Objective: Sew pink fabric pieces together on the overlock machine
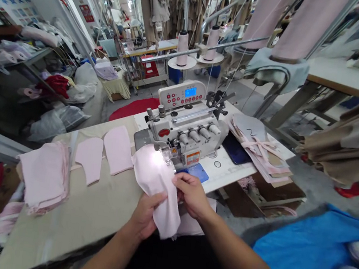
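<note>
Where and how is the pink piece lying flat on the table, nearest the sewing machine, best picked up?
Probably pinch the piece by its straighter near edge, the left hand coming from the person's side. It lies flat, that edge facing the person, its rounded end pointing away. The left hand is closer, but it is holding the pink cloth.

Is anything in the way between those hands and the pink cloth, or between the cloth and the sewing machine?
Nothing visible: the left hand and right hand hold the pink cloth directly, and its far end lies at the lit front of the sewing machine.
</note>
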{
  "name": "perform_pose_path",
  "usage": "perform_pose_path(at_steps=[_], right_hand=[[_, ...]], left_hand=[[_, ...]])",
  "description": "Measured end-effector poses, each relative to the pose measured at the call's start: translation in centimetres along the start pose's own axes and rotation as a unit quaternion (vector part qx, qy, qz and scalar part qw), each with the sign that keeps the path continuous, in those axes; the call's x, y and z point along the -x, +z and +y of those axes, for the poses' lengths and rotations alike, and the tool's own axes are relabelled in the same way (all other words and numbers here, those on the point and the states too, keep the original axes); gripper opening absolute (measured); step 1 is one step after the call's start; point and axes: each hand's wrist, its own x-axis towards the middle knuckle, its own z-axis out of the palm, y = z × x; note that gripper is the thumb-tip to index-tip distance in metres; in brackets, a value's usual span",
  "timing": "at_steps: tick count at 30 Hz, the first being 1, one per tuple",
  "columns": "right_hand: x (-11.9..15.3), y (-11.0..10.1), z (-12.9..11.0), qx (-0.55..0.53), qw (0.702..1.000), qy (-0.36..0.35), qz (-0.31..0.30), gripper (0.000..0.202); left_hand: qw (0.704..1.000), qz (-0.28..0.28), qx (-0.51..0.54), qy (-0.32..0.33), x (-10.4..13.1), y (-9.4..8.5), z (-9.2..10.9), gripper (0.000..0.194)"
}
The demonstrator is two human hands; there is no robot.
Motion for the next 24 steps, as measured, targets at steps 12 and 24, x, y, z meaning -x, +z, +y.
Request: perform_pose_path(at_steps=[12,24], right_hand=[[2.6,-1.5,1.4,0.073,0.995,-0.062,-0.032,0.032],[4.8,-1.5,3.1,0.095,0.992,-0.08,0.023,0.033]], left_hand=[[0.999,0.016,-0.048,0.022,0.3,-1.0,-0.7,0.065],[0.993,0.047,-0.108,0.016,1.5,-2.2,-1.0,0.053]])
